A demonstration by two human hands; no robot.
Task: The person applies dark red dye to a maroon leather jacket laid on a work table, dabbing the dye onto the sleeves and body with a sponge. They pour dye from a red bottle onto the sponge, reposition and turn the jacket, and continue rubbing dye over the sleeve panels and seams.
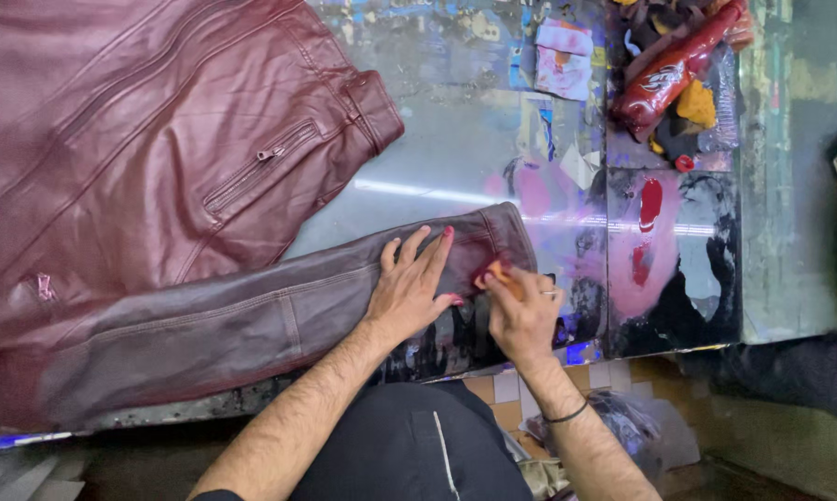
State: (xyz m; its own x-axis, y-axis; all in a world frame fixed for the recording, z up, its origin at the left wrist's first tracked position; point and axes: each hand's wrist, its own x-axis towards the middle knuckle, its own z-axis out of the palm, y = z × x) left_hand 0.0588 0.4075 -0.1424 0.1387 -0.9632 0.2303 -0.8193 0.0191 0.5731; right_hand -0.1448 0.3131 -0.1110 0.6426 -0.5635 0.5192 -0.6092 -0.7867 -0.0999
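Dyeing a sleeve (251, 320) cuff — sponge work in hand.
Left hand (409, 288) lies flat, fingers spread, pinning the sleeve on the table (437, 176); right hand (522, 315) pinches an orange sponge (498, 275) at the cuff. Sleeve runs left–right, cuff pointing right. Further strokes likely call for steady pressure.

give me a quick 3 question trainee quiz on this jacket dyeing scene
1. True or false: the left hand lies flat on the dark red leather jacket's sleeve.
2. What does the right hand pinch? A) small orange sponge B) scissors C) brush
3. Where is the red plastic bottle: near the cuff or at the far right of the stained worktable?

Key: 1 true; 2 A, the small orange sponge; 3 far right.
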